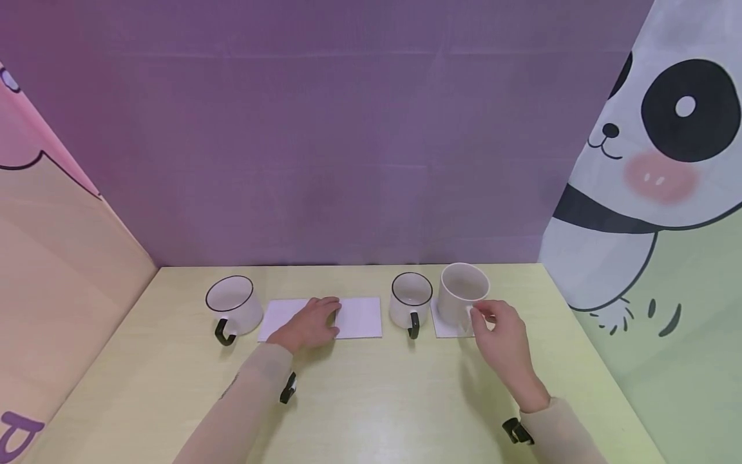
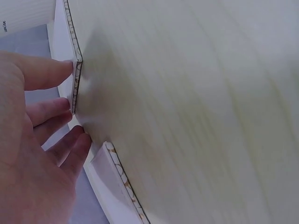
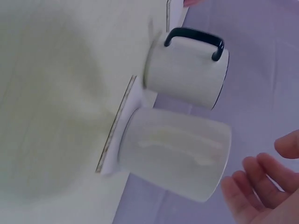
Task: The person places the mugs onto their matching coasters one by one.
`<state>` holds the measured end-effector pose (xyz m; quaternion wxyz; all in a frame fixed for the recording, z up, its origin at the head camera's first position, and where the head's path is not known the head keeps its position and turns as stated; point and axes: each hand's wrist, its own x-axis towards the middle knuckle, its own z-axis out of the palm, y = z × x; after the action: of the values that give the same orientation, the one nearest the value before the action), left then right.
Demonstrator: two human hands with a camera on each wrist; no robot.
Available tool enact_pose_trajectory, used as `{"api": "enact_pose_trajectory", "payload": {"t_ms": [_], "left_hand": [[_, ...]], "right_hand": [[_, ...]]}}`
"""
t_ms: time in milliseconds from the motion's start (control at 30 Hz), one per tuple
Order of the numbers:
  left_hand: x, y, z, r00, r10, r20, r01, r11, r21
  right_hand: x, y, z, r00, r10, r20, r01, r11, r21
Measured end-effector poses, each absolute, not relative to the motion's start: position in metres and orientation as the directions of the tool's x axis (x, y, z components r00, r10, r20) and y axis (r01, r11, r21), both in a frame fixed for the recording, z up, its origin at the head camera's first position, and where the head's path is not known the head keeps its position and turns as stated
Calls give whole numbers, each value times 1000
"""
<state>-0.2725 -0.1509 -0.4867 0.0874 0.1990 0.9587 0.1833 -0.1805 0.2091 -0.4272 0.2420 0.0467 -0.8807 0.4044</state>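
Note:
In the head view my left hand [image 1: 313,322] reaches over two white boards. Its thumb and fingertips touch the near left edge of the right-hand board [image 1: 361,318]; the left-hand board [image 1: 279,316] lies under and beside the wrist. In the left wrist view the hand [image 2: 44,135] has loosely bent fingers, and the boards show corrugated edges. A plain white mug [image 3: 173,151] stands on a third white board [image 3: 122,121]. Beside its rim is my right hand [image 1: 503,345], thumb and fingers apart; in the right wrist view a gap separates them from the mug.
Immediately left of the plain mug stands a white mug with a dark rim and dark handle [image 1: 410,303]. A similar mug [image 1: 234,306] stands at the far left. The pale wooden table [image 1: 371,406] meets a purple cloth backdrop [image 1: 348,161] at its rear edge.

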Motion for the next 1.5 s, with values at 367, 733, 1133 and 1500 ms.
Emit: {"api": "enact_pose_trajectory", "payload": {"t_ms": [367, 733, 1133, 1500], "left_hand": [[-270, -150, -484, -906, 414, -92, 347, 848, 400], [-271, -151, -485, -906, 416, -84, 351, 846, 401], [-270, -150, -486, -903, 423, -76, 362, 843, 397], [-270, -149, -487, -907, 415, -74, 356, 849, 391]], "right_hand": [[-182, 177, -444, -823, 52, 565, -483, 461, -745], [-193, 151, -462, -988, 88, 127, -102, 248, -963], [-207, 138, -477, -995, 81, -48, 56, 88, -995], [-218, 136, -485, -992, -13, -129, 130, -72, -989]]}}
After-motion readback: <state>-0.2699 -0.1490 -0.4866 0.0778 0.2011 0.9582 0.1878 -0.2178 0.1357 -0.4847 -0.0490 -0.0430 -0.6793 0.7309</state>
